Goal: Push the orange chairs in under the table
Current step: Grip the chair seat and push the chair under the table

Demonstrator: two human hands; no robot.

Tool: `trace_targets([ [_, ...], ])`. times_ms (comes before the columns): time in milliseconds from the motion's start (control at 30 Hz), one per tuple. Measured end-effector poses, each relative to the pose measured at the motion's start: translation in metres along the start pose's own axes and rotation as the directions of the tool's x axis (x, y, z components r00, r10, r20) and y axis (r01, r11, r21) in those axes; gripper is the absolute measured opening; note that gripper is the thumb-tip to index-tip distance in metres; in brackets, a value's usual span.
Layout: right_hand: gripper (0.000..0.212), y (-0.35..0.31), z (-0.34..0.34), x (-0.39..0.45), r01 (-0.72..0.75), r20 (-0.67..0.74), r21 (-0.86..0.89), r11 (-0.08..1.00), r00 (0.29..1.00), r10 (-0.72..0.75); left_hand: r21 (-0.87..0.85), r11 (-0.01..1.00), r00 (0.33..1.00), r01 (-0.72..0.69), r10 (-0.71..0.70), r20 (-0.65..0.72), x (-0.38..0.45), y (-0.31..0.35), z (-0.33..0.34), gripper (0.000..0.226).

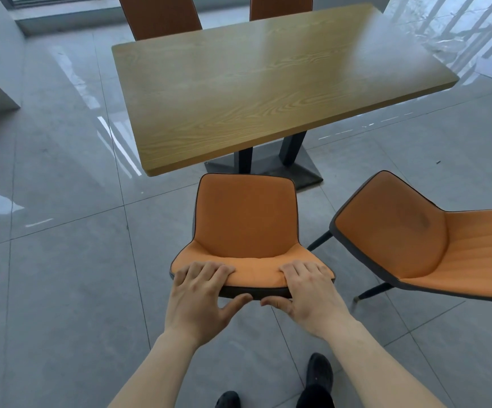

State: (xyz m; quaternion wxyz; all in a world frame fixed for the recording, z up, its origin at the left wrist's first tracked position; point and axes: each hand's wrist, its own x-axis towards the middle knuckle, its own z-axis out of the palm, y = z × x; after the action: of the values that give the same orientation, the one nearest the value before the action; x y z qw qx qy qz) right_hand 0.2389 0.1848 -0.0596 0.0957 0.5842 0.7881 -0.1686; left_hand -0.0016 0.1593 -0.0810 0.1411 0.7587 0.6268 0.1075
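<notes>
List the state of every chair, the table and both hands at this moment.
Near chair: out from table, backrest top gripped.
Right chair: pulled out, angled, untouched.
Two far chairs: against far edge.
Wooden table: bare.
Left hand: gripping backrest.
Right hand: gripping backrest.

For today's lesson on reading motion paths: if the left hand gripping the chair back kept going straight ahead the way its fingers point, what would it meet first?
The left hand points toward the wooden table; its near edge probably comes first, though depth is unclear.
</notes>
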Motion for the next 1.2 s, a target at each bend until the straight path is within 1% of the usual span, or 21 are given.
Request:
trace_targets([
  [33, 0.103, 0.005, -0.004, 0.024, -0.022, 0.001, 0.016, 1.0, 1.0, 0.022, -0.009, 1.0, 1.0, 0.019, -0.019, 0.011, 0.024, -0.008, 0.001, 0.07],
  [167, 0.103, 0.006, -0.014, 0.037, -0.011, -0.003, -0.023, 1.0, 1.0, 0.011, 0.038, 0.999, 1.0, -0.002, 0.002, -0.011, 0.04, -0.011, -0.003, 0.07],
  [233, 0.105, 0.004, -0.017, 0.065, -0.022, -0.003, -0.011, 1.0, 1.0, 0.022, 0.011, 1.0, 1.0, 0.018, -0.018, -0.008, 0.062, -0.025, -0.003, 0.07],
  [400, 0.108, 0.005, -0.027, 0.073, -0.016, 0.005, -0.044, 0.999, 1.0, 0.017, 0.028, 1.0, 1.0, 0.009, -0.009, -0.012, 0.072, -0.027, -0.006, 0.068],
  [600, 0.1, 0.007, -0.043, 0.088, -0.044, 0.004, -0.026, 0.999, 0.999, 0.045, 0.023, 0.999, 0.999, 0.025, -0.025, -0.021, 0.094, -0.028, -0.011, 0.068],
  [700, 0.094, 0.011, -0.046, 0.091, -0.044, -0.001, -0.022, 0.999, 0.999, 0.044, 0.031, 0.999, 0.999, 0.021, -0.02, -0.045, 0.101, -0.026, -0.012, 0.069],
  [800, 0.091, 0.012, -0.047, 0.1, -0.038, -0.003, -0.033, 0.999, 0.999, 0.038, 0.02, 1.0, 0.999, 0.011, -0.01, -0.038, 0.11, -0.032, -0.01, 0.067],
  [967, 0.097, 0.01, -0.048, 0.101, -0.041, 0.011, -0.043, 0.998, 0.999, 0.042, 0.013, 1.0, 0.999, 0.007, -0.007, -0.032, 0.11, -0.034, -0.011, 0.068],
  [1133, 0.099, 0.01, -0.046, 0.102, -0.046, 0.002, -0.058, 0.997, 0.999, 0.046, 0.014, 1.0, 0.998, -0.008, 0.009, -0.056, 0.111, -0.036, -0.01, 0.066],
  [1200, 0.098, 0.01, -0.046, 0.102, -0.055, 0.004, -0.062, 0.997, 0.998, 0.056, 0.026, 1.0, 0.999, -0.008, 0.009, -0.035, 0.111, -0.037, -0.01, 0.067],
])
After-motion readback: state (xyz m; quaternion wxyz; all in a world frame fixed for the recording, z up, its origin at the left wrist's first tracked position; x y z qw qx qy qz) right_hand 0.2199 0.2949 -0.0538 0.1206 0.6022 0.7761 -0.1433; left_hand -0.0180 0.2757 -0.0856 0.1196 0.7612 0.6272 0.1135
